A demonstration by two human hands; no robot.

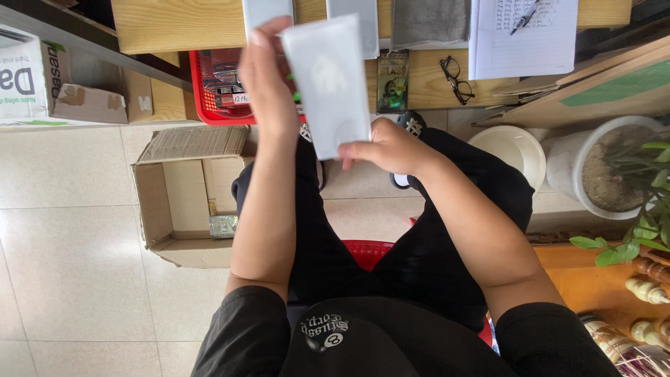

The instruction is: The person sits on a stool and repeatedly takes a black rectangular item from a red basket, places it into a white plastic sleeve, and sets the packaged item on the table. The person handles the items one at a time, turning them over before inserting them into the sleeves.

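I hold a flat white translucent pouch upright in front of me, over my lap. My left hand grips its upper left edge, fingers curled behind it. My right hand pinches its lower right corner. Something pale shows faintly through the pouch; I cannot tell what it is. I sit on a red stool in black trousers.
An open cardboard box stands on the tiled floor at my left. Ahead is a low wooden table with a red basket, glasses, a paper sheet with a pen and a small dark packet. White pots and a plant are right.
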